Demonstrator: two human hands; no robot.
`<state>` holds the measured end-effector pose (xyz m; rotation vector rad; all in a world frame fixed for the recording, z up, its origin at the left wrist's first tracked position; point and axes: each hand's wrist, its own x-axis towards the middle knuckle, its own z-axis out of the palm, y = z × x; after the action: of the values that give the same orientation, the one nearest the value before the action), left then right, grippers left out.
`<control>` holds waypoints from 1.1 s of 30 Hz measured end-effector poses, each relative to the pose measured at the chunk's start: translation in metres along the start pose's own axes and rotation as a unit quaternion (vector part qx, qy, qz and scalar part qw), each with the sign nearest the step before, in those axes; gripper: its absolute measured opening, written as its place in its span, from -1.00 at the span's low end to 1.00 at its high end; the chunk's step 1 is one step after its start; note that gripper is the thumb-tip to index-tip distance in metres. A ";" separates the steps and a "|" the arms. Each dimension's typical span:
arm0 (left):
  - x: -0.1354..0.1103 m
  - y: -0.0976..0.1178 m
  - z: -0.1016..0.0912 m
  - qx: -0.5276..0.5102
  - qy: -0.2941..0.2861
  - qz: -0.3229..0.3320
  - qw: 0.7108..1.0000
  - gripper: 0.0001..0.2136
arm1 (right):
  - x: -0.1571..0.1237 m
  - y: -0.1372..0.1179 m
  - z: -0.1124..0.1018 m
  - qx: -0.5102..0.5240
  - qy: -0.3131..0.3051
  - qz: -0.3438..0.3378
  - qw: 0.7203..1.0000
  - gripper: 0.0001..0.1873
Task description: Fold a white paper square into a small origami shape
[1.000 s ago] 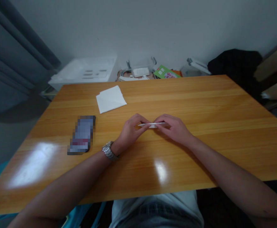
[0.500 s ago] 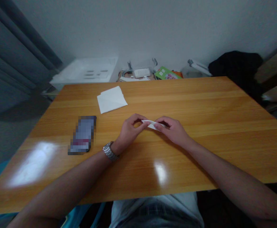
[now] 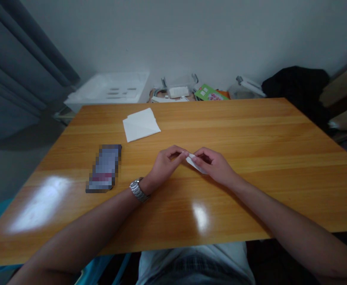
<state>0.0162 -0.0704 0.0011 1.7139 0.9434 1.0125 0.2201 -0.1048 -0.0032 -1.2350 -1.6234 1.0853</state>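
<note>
A small folded piece of white paper [image 3: 197, 166] is held between my two hands above the middle of the wooden table [image 3: 250, 138]. My left hand [image 3: 170, 161], with a metal watch [image 3: 138, 190] on its wrist, pinches the paper's left end between thumb and fingertips. On the other side my right hand [image 3: 215, 164] grips it, thumb on the near face and fingers behind. The paper slants down to the right, its lower part showing below the right thumb. Its far side is hidden by my fingers.
White paper sheets [image 3: 142, 125] lie at the back left of the table. A phone [image 3: 104, 168], blurred by pixels, rests left of my left hand. Beyond the far edge are a white foam tray [image 3: 111, 85], a green booklet [image 3: 210, 92] and a black cloth heap [image 3: 295, 85].
The paper has turned from nearly level to slanting down to the right, and more of it shows below my right thumb. Both hands have shifted slightly, the fingertips drawing closer together.
</note>
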 end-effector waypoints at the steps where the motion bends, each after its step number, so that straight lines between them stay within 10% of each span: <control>1: 0.000 0.000 0.000 0.002 0.000 -0.002 1.000 -0.76 | 0.000 0.000 0.000 0.004 0.001 0.003 1.000 -0.72; 19: 0.000 -0.004 0.003 0.024 -0.034 0.013 0.999 -0.73 | -0.002 -0.005 0.001 -0.042 0.021 -0.004 0.999 -0.72; 33: 0.002 -0.005 -0.004 -0.009 0.049 -0.020 0.999 -0.76 | 0.001 -0.001 -0.008 -0.068 0.031 0.000 0.997 -0.74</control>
<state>0.0128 -0.0654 -0.0025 1.6361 1.0231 1.0845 0.2270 -0.1031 0.0002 -1.3439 -1.6731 0.9400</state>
